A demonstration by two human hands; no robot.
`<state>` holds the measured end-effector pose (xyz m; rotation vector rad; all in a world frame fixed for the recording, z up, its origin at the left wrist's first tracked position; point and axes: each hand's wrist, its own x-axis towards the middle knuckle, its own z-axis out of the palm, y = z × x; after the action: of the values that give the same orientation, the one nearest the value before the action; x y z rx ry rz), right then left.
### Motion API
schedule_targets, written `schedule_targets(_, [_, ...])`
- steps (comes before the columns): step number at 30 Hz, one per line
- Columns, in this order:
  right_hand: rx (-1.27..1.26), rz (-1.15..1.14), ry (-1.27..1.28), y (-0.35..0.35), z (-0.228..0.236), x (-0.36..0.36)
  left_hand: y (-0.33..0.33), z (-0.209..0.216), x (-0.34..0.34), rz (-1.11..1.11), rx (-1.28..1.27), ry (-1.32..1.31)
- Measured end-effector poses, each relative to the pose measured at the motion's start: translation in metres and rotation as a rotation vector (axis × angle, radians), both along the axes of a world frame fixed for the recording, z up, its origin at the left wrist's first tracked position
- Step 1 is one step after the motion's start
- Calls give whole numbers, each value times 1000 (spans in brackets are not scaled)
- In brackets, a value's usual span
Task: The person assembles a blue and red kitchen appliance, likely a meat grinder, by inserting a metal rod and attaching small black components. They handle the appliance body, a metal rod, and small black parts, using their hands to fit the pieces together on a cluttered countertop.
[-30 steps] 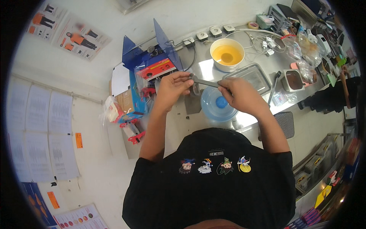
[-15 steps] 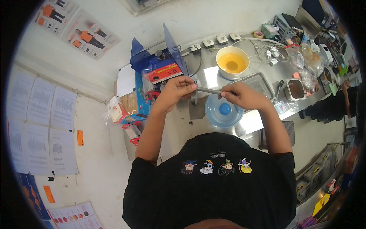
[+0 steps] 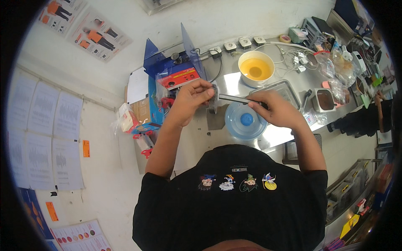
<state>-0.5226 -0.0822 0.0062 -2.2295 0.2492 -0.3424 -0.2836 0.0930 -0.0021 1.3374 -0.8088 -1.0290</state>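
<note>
My left hand (image 3: 193,102) has its fingers pinched around a small dark grey, fuzzy-looking piece (image 3: 215,95), too unclear to name. In my right hand (image 3: 276,109) is a slim grey metal tool (image 3: 234,98) with a dark handle end, like a narrow blade. Its far end points left and reaches close to the grey piece; whether they touch I cannot tell. Below the tool stands a round translucent blue tub (image 3: 234,125) with a blue knob-like middle (image 3: 247,119). Beside the tub, a flat dark grey plate (image 3: 215,121) lies on the steel table.
A white bowl of yellow liquid (image 3: 247,58) stands behind the tub, beside a clear tray (image 3: 293,90). Blue boxes (image 3: 155,106) stand at left. White adapters with cables (image 3: 299,58), plastic bags (image 3: 343,62) and a metal container (image 3: 325,98) lie right. Another person (image 3: 362,119) is at far right.
My right hand has shifted slightly right and turned, tilting the metal tool. The tool's left end has moved away from my left fingertips, and the dark grey piece there now shows more.
</note>
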Motion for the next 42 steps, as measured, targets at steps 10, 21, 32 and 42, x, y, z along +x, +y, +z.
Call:
schedule_targets(10, [-268, -120, -83, 13, 14, -10, 0, -12, -4, -75, -4, 265])
schedule_targets(21, [-640, -212, -94, 23, 14, -16, 4, 4, -23, 40, 4, 104])
schedule_targets(32, [-770, -143, -96, 21, -1, -19, 8, 1, -31, 124, -40, -90])
schedule_targets(42, [-800, -69, -96, 23, -11, -14, 6, -16, -46, 27, -13, -116])
